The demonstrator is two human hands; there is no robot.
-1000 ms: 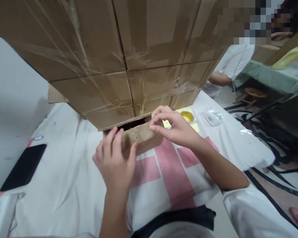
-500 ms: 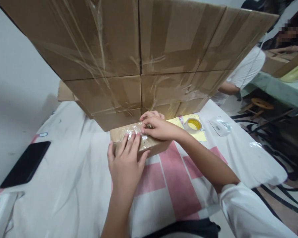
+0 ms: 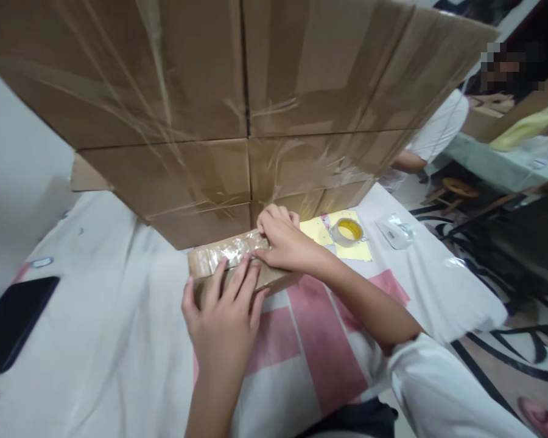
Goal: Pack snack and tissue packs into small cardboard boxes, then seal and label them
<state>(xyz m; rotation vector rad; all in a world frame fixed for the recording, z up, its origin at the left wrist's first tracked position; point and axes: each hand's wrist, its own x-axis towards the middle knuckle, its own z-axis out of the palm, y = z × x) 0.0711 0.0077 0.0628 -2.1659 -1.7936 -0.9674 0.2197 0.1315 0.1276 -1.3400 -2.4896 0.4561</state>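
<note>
A small cardboard box (image 3: 274, 277) lies on the cloth-covered surface, with shiny clear tape (image 3: 232, 249) wrinkled along its top. My left hand (image 3: 223, 322) rests on the near left part of the box, fingers spread over the top and the front edge. Curled over the right part of the same box is my right hand (image 3: 283, 240), its thumb on the taped top and its other fingers bent toward the far edge. Those far fingertips are partly hidden. To the right of this hand lies a roll of clear tape (image 3: 333, 234) with a yellow core.
Right behind the small box stands a tall stack of taped cardboard boxes (image 3: 301, 73). A dark tablet or phone (image 3: 18, 322) lies at left, and a white plastic item (image 3: 395, 231) at right. Beyond, a person's white sleeve (image 3: 441, 125) and a wooden stool (image 3: 459, 187) show.
My right hand has shifted from pinching above the tape to curling over the box's far side, thumb on top. The tape lies smoother. The whole view has slid slightly leftward.
</note>
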